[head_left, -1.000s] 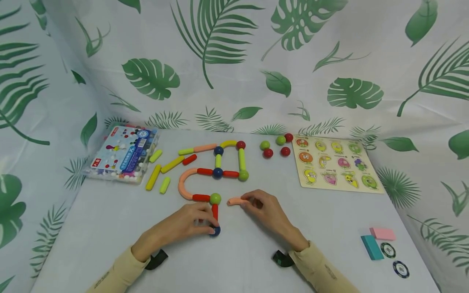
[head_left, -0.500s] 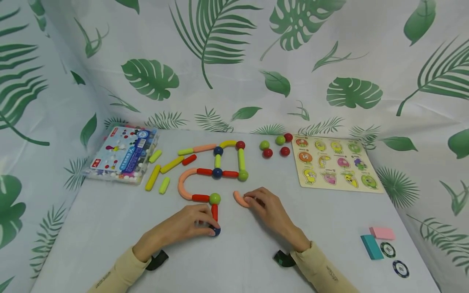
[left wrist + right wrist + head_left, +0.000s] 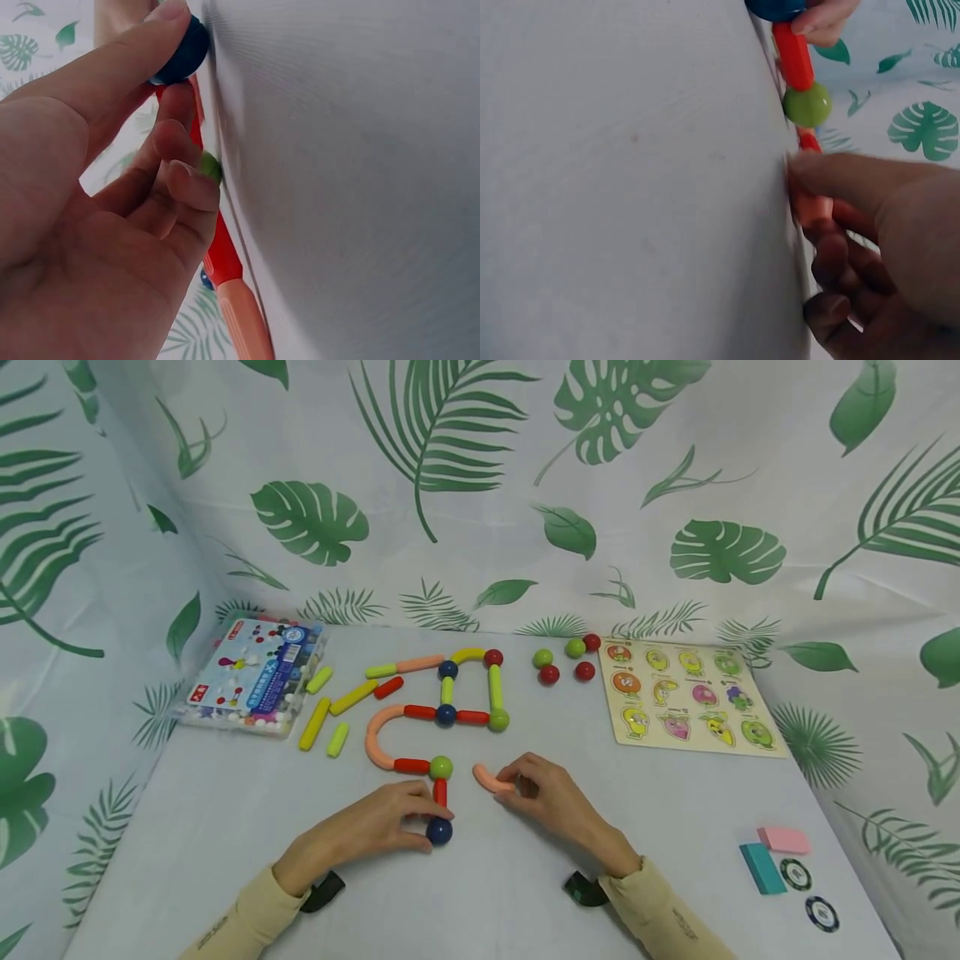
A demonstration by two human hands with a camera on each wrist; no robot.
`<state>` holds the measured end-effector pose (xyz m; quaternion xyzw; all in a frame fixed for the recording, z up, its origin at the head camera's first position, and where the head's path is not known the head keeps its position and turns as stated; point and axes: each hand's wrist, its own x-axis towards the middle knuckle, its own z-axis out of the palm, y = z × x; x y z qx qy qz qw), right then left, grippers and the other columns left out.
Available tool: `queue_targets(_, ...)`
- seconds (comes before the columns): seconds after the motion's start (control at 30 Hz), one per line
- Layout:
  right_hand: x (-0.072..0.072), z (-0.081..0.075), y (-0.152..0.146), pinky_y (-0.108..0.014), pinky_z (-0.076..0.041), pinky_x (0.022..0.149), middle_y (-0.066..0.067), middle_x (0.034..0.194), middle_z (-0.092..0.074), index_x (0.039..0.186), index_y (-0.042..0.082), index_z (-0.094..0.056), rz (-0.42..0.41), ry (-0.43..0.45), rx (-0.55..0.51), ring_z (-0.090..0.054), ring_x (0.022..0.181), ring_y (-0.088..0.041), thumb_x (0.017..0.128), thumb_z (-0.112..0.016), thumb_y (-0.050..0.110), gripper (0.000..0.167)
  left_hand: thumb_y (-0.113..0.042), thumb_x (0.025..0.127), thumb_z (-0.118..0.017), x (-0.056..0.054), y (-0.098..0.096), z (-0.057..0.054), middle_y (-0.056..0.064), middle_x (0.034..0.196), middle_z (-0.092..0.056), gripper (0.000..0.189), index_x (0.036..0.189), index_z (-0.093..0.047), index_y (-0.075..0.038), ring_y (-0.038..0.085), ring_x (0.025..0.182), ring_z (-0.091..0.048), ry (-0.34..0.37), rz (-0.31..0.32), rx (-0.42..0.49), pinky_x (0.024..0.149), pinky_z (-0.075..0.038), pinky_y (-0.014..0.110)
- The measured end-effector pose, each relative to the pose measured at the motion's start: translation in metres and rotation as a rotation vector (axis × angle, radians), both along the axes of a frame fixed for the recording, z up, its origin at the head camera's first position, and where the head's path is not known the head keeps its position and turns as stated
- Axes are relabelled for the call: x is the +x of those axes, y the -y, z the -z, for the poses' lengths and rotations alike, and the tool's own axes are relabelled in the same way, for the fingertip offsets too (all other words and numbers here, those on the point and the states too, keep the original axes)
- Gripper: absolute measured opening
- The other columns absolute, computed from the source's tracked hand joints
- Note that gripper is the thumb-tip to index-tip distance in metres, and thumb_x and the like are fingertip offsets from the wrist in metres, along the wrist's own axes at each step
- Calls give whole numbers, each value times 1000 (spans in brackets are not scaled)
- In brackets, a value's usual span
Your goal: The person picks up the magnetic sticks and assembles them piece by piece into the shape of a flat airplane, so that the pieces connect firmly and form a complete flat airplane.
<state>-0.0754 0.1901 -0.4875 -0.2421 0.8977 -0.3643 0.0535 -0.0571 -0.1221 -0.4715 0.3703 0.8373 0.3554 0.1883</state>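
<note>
My left hand has its thumb and index finger about a dark blue ball, pinching it, at the near end of a chain on the table. A short red rod runs from that ball up to a green ball. My right hand pinches one end of a curved peach rod, whose other end points up and left, apart from the chain. In the right wrist view, the right thumb covers part of this peach rod. Farther along, the chain holds a larger peach curve.
Loose yellow, green and red rods, such as a yellow rod, lie left of the chain. A clear parts box stands back left. Several balls lie beside a fruit puzzle board at back right. Blocks and chips, including a teal block, lie right.
The right hand has turned the curved peach rod and drawn it slightly down. The left thumb has shifted toward the near side of the blue ball, leaving more of it visible.
</note>
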Motion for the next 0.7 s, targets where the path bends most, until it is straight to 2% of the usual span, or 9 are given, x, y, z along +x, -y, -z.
queue_targets(0.17, 4, -3, -2, -20, -47, 66, 12, 94, -62, 110, 25, -71, -123, 103, -4, -55, 78, -8, 88, -81, 25, 24, -29, 87, -81, 0, -1, 2, -11, 101, -61, 43, 129, -70, -26, 5, 91, -56, 9, -7, -38, 82, -50, 20)
queue_targets(0.43, 14, -8, 1, -20, -47, 66, 11, 93, -64, 108, 33, -72, -334, 330, -78, -56, 79, -10, 90, -79, 33, 20, -29, 86, -81, 0, -1, 2, -12, 99, -61, 42, 127, -71, -25, 3, 90, -57, 12, -7, -20, 82, -51, 20)
queue_targets(0.57, 19, -10, 6, -19, -48, 69, 11, 98, -66, 107, 32, -71, -416, 384, -94, -57, 81, -11, 91, -77, 34, 17, -30, 86, -81, 0, 0, 2, -13, 99, -61, 42, 127, -71, -24, 2, 91, -57, 10, -3, -16, 83, -51, 20)
queue_targets(0.7, 23, -10, 12, -19, -48, 72, 12, 100, -66, 107, 31, -71, -445, 419, -94, -57, 83, -10, 91, -77, 34, 17, -31, 87, -80, 0, 1, 2, -11, 99, -62, 42, 127, -71, -25, 3, 90, -57, -10, -1, -14, 81, -50, 19)
